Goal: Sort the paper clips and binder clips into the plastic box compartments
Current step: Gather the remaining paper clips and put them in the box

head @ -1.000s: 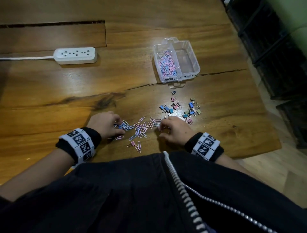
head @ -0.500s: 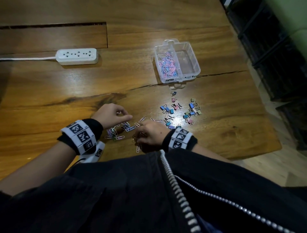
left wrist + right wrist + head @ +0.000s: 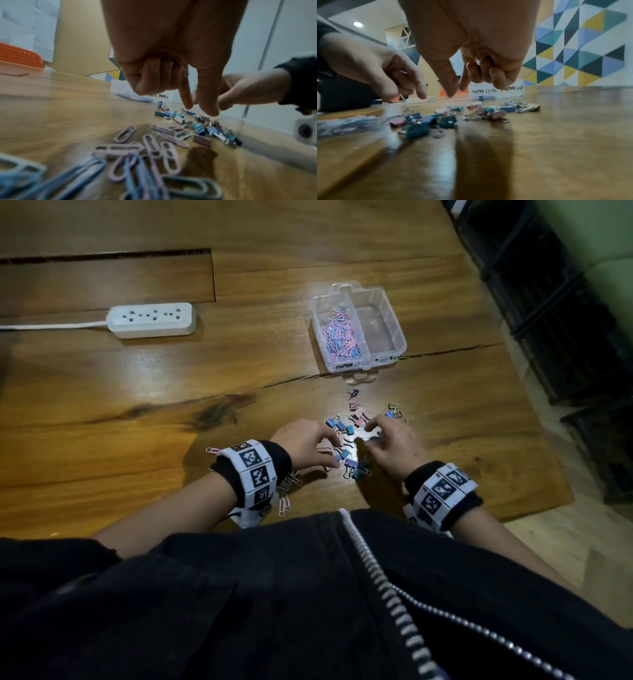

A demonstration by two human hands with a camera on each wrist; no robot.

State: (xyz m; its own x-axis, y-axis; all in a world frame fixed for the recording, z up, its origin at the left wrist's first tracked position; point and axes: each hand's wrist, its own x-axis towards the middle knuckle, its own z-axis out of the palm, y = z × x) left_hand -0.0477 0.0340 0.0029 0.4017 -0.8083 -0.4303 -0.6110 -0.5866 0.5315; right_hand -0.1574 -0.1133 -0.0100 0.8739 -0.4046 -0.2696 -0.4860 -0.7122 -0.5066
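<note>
Both hands hover just above the scattered pastel metal binder clips (image 3: 346, 429); left hand (image 3: 303, 445) and right hand (image 3: 390, 440) half-curled, thumb and forefinger extended, apparently empty; clear plastic box (image 3: 394, 323) lies beyond.

Wooden table (image 3: 137, 412) in a dim room
A geometric patterned wall (image 3: 583, 44) is seen behind; a ceiling light (image 3: 357, 24) is lit.

Pink and blue paper clips (image 3: 339, 338) fill the clear plastic box (image 3: 397, 337) in the upper centre. Blue, teal and pink binder clips (image 3: 346, 428) dot the brown wooden bench (image 3: 137, 392). The power strip (image 3: 152, 320) is white.
</note>
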